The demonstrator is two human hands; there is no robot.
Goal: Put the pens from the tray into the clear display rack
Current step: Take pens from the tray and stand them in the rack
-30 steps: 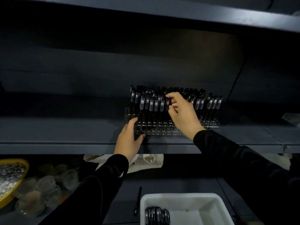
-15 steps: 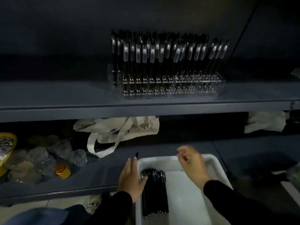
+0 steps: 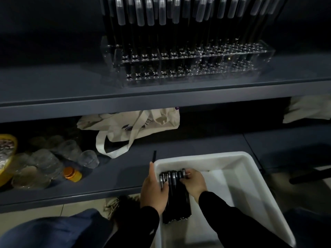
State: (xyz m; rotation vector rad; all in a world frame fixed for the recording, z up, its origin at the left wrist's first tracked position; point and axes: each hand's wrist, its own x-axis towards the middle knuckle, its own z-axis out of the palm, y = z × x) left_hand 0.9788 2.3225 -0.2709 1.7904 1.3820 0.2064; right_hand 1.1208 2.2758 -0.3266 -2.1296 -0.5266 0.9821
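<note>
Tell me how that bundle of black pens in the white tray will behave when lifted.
The black pens look smooth, round and loose, so some may slip free or roll across the white plastic tray. They appear stiff and light, so the right hand should lift several easily.

A: Where is there room inside the white tray (image 3: 247,178)?
B: From 12 to 3 o'clock of the pens (image 3: 176,196) its floor lies bare; both hands crowd the left wall.

A: And up at the clear rack (image 3: 188,68)?
B: Its front holes stand open toward 3 o'clock; standing pens (image 3: 161,24) wall off the back; the shelf edge (image 3: 161,99) juts between tray and rack.
</note>
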